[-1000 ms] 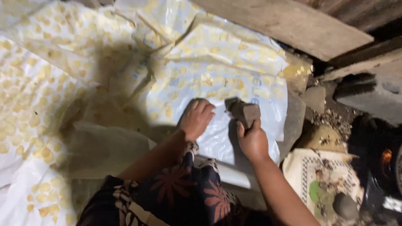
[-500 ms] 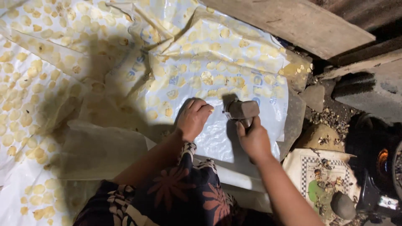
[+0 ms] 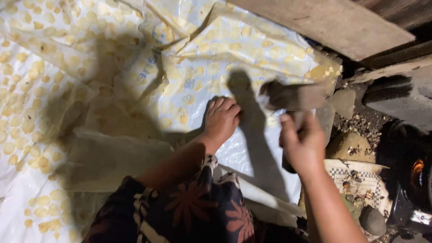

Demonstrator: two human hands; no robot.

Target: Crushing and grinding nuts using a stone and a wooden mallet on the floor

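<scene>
Two hands: I am seeing both over the white plastic sheet with its yellow pattern.
Left hand: lying flat, fingers spread a little, pressing the sheet down.
Right hand: gripping the handle of a hammer, blurred.
Hammer: hanging raised, just right of the left hand.
Above right: a wooden plank.

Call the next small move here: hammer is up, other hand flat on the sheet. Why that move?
Probably a short downward strike just right of the left hand. The right hand has its grip on a raised, motion-blurred dark blocky hammer, and the left hand presses flat on the white plastic sheet with yellow patches. What lies under the fingers cannot be seen, so keep them clear.
</scene>
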